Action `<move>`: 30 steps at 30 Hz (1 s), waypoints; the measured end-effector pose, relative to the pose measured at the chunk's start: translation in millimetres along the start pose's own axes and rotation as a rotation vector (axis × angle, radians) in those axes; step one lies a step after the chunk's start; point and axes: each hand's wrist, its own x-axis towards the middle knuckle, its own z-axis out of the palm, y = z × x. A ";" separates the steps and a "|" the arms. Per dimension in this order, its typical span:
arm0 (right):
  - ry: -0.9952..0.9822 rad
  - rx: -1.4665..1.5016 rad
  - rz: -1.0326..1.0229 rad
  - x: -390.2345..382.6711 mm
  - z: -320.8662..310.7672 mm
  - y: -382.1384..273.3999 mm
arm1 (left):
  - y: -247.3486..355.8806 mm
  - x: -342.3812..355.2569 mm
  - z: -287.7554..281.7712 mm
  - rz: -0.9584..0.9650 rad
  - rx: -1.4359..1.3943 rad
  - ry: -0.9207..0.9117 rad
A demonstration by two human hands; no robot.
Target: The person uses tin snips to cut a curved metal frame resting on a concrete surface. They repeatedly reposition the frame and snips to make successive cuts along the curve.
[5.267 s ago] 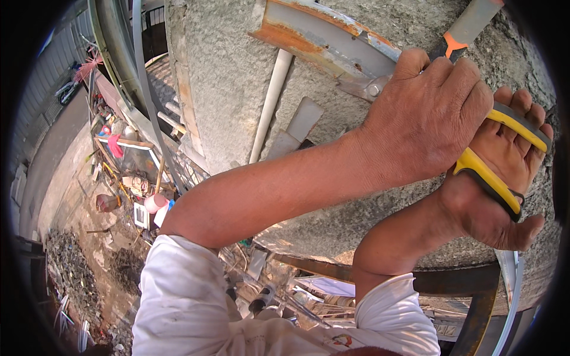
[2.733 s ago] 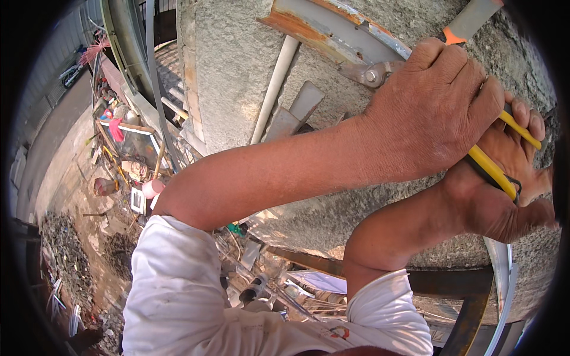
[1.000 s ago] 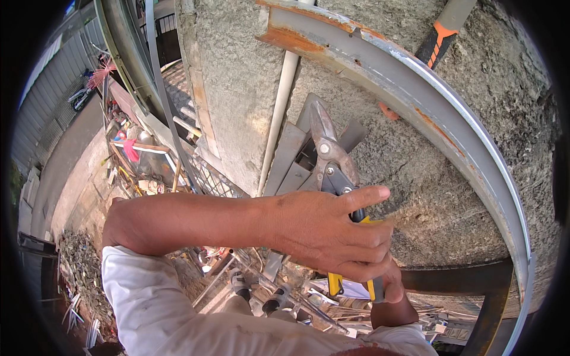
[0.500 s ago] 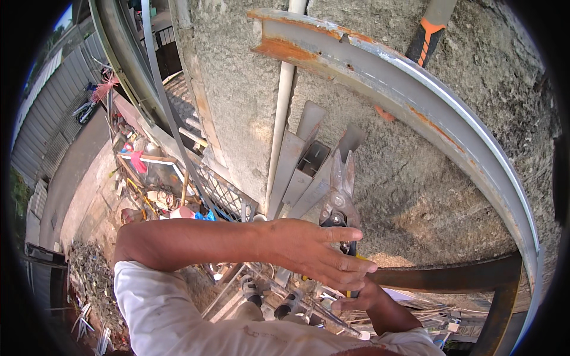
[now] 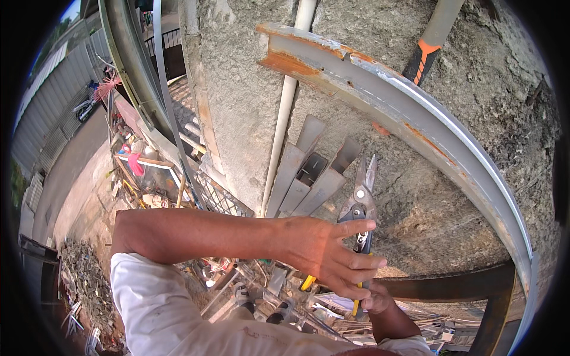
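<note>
Snips (image 5: 360, 204) with yellow handles stand upright in the head view, blades pointing up in front of the rough concrete wall (image 5: 475, 89). The right hand (image 5: 375, 299), low and partly hidden, has its grip clenched round the handles. The left hand (image 5: 332, 258) crosses in front, fingers spread and loose, its index finger lying across the tool's pivot. A curved, rusty steel channel (image 5: 415, 118) arcs above, and grey metal offcuts (image 5: 309, 178) lean just left of the blades.
</note>
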 end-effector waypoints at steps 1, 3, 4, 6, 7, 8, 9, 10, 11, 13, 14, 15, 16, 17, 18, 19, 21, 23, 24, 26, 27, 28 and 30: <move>0.006 0.063 -0.007 0.2 1.2 0.6 | -0.3 1.8 1.1 0.021 0.009 0.014; -0.012 0.118 -0.047 1.6 0.2 3.8 | -1.0 7.1 3.0 0.068 0.027 0.028; -0.026 0.087 -0.072 1.0 -1.9 6.5 | -1.0 8.1 4.4 0.089 0.034 0.033; -0.052 -0.003 -0.125 0.0 -6.4 11.7 | -2.6 9.9 6.3 0.118 0.032 0.018; -0.045 -0.113 -0.185 -2.3 -9.4 17.5 | -2.5 10.9 7.1 0.122 0.021 0.009; -0.030 -0.223 -0.245 -5.0 -12.1 22.9 | -4.3 11.8 8.5 0.111 -0.007 0.003; 0.010 -0.387 -0.338 -11.7 -15.2 31.4 | -6.4 11.7 8.8 0.099 -0.035 -0.003; 0.064 -0.485 -0.365 -13.1 -13.7 31.7 | -9.6 9.6 5.4 0.068 -0.049 -0.027; 0.114 -0.581 -0.391 -11.4 -9.5 29.0 | -14.5 7.5 -5.5 0.035 -0.060 -0.058; 0.236 -0.614 -0.363 -9.9 -2.1 20.3 | -30.3 1.0 -32.6 -0.065 -0.015 -0.095; 0.295 -0.617 -0.374 -6.0 -2.1 17.3 | -43.1 -4.3 -51.3 -0.131 0.039 -0.102; 0.336 -0.584 -0.440 -0.2 -6.2 16.6 | -56.4 -11.4 -75.0 -0.280 0.024 -0.078; 0.391 -0.601 -0.496 0.6 -7.9 16.6 | -72.9 -23.4 -93.8 -0.426 -0.001 -0.049; 0.446 -0.624 -0.552 1.6 -10.9 14.6 | -95.7 -35.3 -105.2 -0.605 0.103 0.072; 0.492 -0.696 -0.593 -3.2 -14.6 10.1 | -120.5 -49.3 -108.9 -0.673 0.246 0.199; 0.557 -0.725 -0.654 -5.1 -16.2 3.1 | -139.4 -55.4 -113.6 -0.733 0.314 0.243; 0.724 -0.794 -0.738 -10.6 -13.2 -14.4 | -165.7 -62.3 -131.5 -0.834 0.387 0.209; 0.912 -0.927 -0.787 -27.9 -10.8 -36.8 | -184.0 -62.3 -139.5 -0.863 0.390 0.038; 0.988 -1.019 -0.816 -38.3 -11.5 -50.7 | -188.3 -59.6 -142.0 -0.858 0.395 -0.059; 0.901 -1.241 -1.027 -59.1 -15.0 -92.9 | -186.4 -35.5 -148.0 -0.994 0.303 -0.248; 0.859 -1.349 -1.134 -70.3 -17.0 -113.3 | -186.4 -25.6 -146.8 -1.056 0.252 -0.343; 0.976 -1.425 -1.156 -83.4 -12.3 -127.5 | -187.3 -21.5 -148.6 -1.102 0.221 -0.421; 1.065 -1.558 -1.194 -108.5 -2.3 -159.4 | -193.4 -18.6 -146.9 -1.187 0.145 -0.565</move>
